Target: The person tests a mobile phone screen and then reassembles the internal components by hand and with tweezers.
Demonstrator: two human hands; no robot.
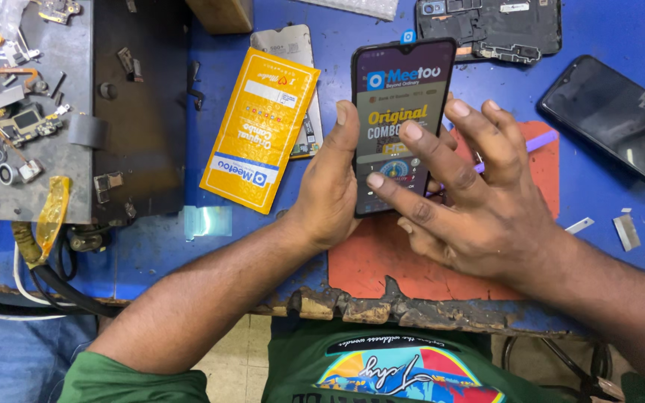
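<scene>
Phone display panel (pixel 401 119), flat black glass under a printed protective film, held upright over the blue bench (pixel 599 194), long axis running away from the body. Gripped along its left edge by the left hand (pixel 330 186), thumb laid up the side. Right hand (pixel 472 194) nearer the lower face, fingers spread, index and middle fingertips (pixel 376 180) pressing on the film. Beneath, a worn orange mat (pixel 382 261). To the left, a yellow cardboard sleeve (pixel 259 127); far right, a dark smartphone (pixel 614 119) lying flat.

A worn blue workbench (pixel 352 56) carries an orange mat (pixel 375 261). A yellow packet (pixel 259 130), dark phone (pixel 614 123) and grey tray (pixel 31 149) lie alongside.
</scene>
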